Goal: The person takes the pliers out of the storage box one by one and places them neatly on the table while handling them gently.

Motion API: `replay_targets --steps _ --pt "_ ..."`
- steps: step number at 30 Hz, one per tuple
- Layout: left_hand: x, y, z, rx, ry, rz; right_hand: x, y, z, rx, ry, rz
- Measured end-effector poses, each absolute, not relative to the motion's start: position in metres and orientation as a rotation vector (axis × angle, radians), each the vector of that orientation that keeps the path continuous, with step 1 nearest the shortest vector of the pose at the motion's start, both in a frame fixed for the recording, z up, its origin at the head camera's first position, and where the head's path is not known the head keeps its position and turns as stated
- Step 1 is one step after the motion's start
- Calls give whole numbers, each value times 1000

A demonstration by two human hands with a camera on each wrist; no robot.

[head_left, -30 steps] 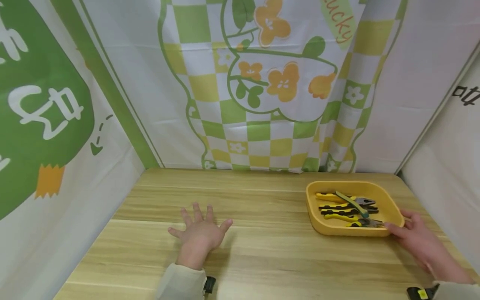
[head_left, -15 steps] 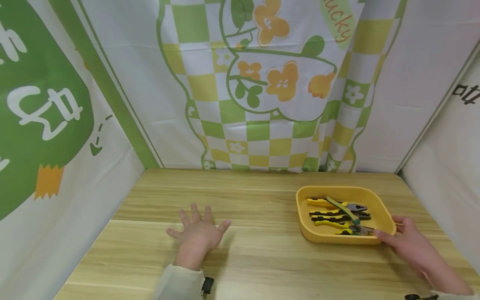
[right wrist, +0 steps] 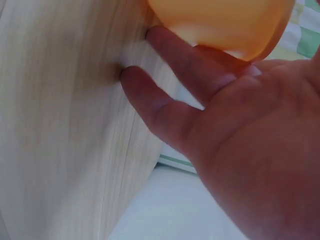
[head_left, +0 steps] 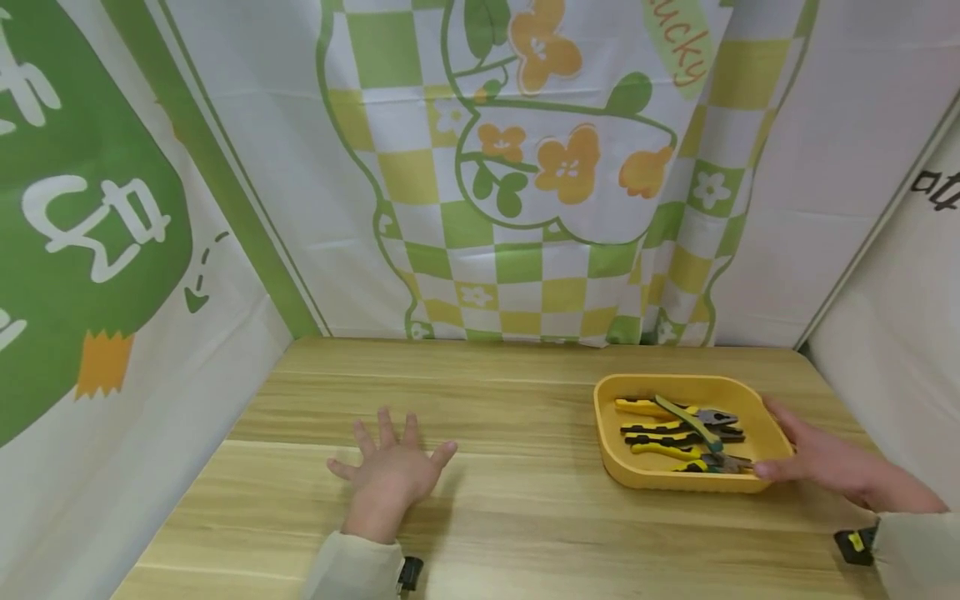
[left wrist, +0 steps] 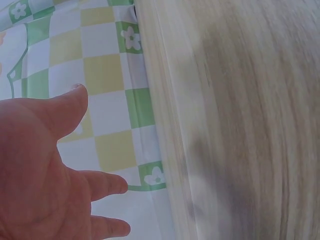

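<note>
In the head view a yellow plastic tray (head_left: 675, 480) stands on the right part of the wooden table. Several pliers (head_left: 678, 428) with yellow and black handles lie in it, and a green-handled tool (head_left: 688, 421) rests across them. My right hand (head_left: 828, 462) spans the tray's near right corner, thumb at the front rim, index finger along the right side. From the right wrist, two extended fingers (right wrist: 185, 65) reach down to the tabletop beside the tray wall (right wrist: 225, 25). My left hand (head_left: 392, 479) hovers over the left half of the table, fingers spread, holding nothing.
The wooden tabletop (head_left: 495, 517) ends at a hanging cloth (head_left: 517, 292) with green and yellow checks along the back. White printed sheets flank both sides, the left one (head_left: 217, 375) near the table's edge. A dark strap (head_left: 857, 546) circles the right wrist.
The tray has come left and toward me with the pliers in it, then stopped. My right hand has spread its fingers farther along the tray's right side. My left hand stays nearly still.
</note>
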State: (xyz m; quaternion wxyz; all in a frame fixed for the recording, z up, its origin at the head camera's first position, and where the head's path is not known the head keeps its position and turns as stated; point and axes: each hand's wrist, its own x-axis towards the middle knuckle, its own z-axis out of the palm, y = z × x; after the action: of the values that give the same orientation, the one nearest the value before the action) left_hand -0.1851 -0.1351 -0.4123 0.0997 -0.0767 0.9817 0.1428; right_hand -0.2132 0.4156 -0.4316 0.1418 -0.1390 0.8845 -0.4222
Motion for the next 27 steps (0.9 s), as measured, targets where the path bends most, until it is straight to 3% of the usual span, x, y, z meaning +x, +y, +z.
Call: replay_targets --steps 27 --pt "-187 -133 -415 -207 2905 441 -186 373 -428 -338 2589 -1065"
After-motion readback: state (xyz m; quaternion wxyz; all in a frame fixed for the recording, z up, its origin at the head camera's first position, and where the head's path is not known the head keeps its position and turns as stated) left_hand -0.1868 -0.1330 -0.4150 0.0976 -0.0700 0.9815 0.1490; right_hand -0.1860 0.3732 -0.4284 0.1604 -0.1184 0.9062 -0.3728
